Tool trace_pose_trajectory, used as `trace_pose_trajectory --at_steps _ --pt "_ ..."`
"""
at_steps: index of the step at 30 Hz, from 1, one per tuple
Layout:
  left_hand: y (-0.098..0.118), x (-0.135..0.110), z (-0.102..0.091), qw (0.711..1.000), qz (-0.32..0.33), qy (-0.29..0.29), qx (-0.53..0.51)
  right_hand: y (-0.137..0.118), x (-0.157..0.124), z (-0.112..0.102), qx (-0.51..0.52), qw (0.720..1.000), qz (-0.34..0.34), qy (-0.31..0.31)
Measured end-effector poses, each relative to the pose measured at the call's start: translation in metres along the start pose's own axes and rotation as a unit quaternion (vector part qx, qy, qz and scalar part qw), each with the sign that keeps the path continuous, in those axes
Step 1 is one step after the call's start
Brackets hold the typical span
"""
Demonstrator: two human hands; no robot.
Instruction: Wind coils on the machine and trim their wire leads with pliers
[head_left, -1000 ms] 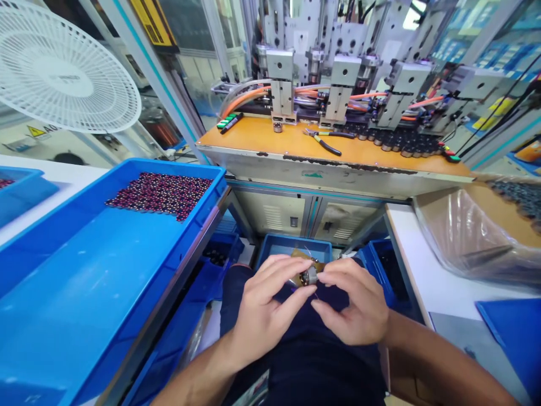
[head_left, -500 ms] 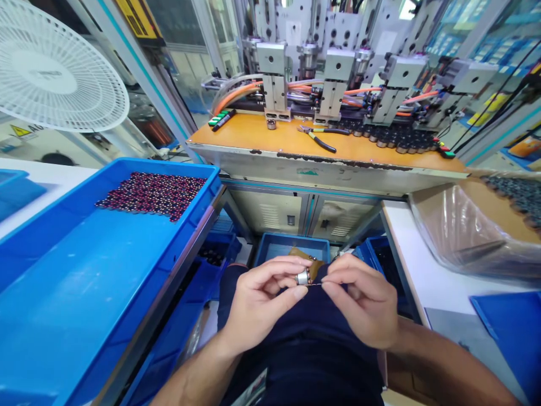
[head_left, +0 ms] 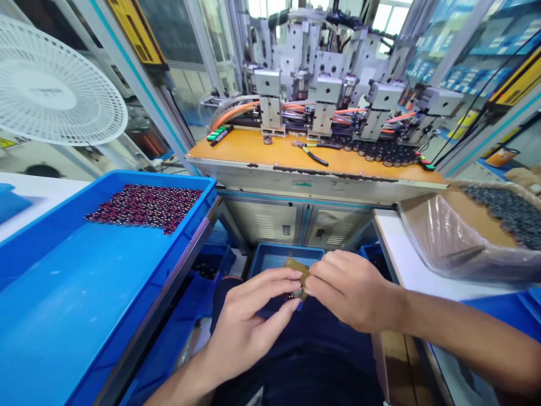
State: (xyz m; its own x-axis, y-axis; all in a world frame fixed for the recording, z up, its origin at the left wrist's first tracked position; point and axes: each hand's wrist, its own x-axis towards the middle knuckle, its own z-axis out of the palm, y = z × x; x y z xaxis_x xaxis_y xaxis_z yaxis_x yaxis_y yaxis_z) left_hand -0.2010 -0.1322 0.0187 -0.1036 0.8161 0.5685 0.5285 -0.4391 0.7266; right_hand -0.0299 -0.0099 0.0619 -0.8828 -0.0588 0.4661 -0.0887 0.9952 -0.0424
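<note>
Between the thumb and fingers of my left hand (head_left: 247, 324) is a small silver cylindrical motor part (head_left: 295, 294), held above my lap. My right hand (head_left: 353, 290) is closed, its fingertips pinched together right beside the part's right side. Whatever those fingertips grip is hidden. Below and behind the hands lies a yellowish-brown piece (head_left: 291, 263) in a blue bin (head_left: 270, 254).
At the left stands a blue tray (head_left: 105, 282) with many dark-and-red parts (head_left: 146, 206). Ahead, an orange machine bench (head_left: 240, 151) bears cutting pliers (head_left: 313, 153) and rows of black parts (head_left: 384, 151). A plastic-lined box (head_left: 439, 242) is at right, a white fan (head_left: 59, 90) at left.
My right hand has moved left, up against the motor part, and turned knuckles up. The thin wire seen between both hands no longer shows. The part has tilted; the view has shifted upward.
</note>
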Motion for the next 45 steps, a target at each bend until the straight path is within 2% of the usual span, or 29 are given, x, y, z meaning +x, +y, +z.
trace_pose_trajectory --at_steps 2,4,5,6,7,9,10,12,14,16,18,21,25,30,35,37,40,42,45 --pt "-0.001 -0.002 -0.004 1.000 -0.005 0.005 -0.017 -0.002 0.003 0.003 0.150 0.984 0.085 -0.033" --pt "-0.003 -0.005 -0.008 0.999 -0.003 0.010 -0.034 0.003 0.010 0.001 0.313 0.935 0.139 -0.089" --pt "-0.003 -0.005 -0.009 0.999 -0.003 0.015 -0.042 0.011 0.016 0.000 0.355 0.916 0.154 -0.107" --pt "-0.004 -0.006 -0.011 0.999 -0.005 0.021 -0.049 0.022 0.023 -0.002 0.358 0.913 0.166 -0.103" --pt "-0.005 -0.007 -0.012 0.998 -0.008 0.031 -0.053 0.039 0.032 -0.004 0.322 0.927 0.179 -0.074" --pt "-0.008 -0.006 -0.013 0.997 -0.019 0.053 -0.057 0.083 0.052 -0.007 0.155 0.965 0.213 0.019" --pt "-0.009 -0.006 -0.013 0.996 -0.023 0.065 -0.059 0.109 0.063 -0.009 0.051 0.970 0.235 0.042" --pt "-0.011 -0.004 -0.014 0.994 -0.031 0.091 -0.061 0.162 0.082 -0.010 -0.127 0.952 0.279 0.010" --pt "-0.012 -0.003 -0.017 0.990 -0.040 0.117 -0.063 0.206 0.096 -0.008 -0.165 0.939 0.302 -0.011" --pt "-0.013 -0.003 -0.020 0.987 -0.052 0.140 -0.061 0.236 0.105 -0.002 -0.176 0.931 0.318 -0.040" --pt "-0.013 -0.004 -0.024 0.984 -0.064 0.157 -0.060 0.251 0.110 0.005 -0.187 0.922 0.331 -0.072" --pt "-0.014 -0.007 -0.028 0.979 -0.078 0.173 -0.071 0.258 0.110 0.013 -0.209 0.911 0.338 -0.108" --pt "-0.017 -0.009 -0.026 0.971 -0.094 0.186 -0.117 0.255 0.103 0.014 -0.229 0.909 0.321 -0.136" --pt "-0.017 -0.008 -0.019 0.965 -0.113 0.183 -0.151 0.244 0.091 0.008 -0.220 0.914 0.311 -0.142" --pt "-0.012 -0.010 -0.017 0.962 -0.110 0.192 -0.159 0.217 0.068 -0.002 -0.198 0.931 0.278 -0.126" --pt "-0.010 -0.010 -0.017 0.961 -0.109 0.194 -0.162 0.193 0.051 0.000 -0.198 0.937 0.267 -0.107" --pt "-0.008 -0.009 -0.016 0.960 -0.110 0.196 -0.165 0.137 0.016 0.018 -0.161 0.954 0.247 -0.057" --pt "-0.007 -0.009 -0.015 0.960 -0.111 0.193 -0.169 0.091 -0.012 0.038 -0.016 0.974 0.224 0.035" --pt "-0.007 -0.009 -0.012 0.961 -0.118 0.181 -0.174 0.024 -0.051 0.066 0.155 0.959 0.234 0.045"
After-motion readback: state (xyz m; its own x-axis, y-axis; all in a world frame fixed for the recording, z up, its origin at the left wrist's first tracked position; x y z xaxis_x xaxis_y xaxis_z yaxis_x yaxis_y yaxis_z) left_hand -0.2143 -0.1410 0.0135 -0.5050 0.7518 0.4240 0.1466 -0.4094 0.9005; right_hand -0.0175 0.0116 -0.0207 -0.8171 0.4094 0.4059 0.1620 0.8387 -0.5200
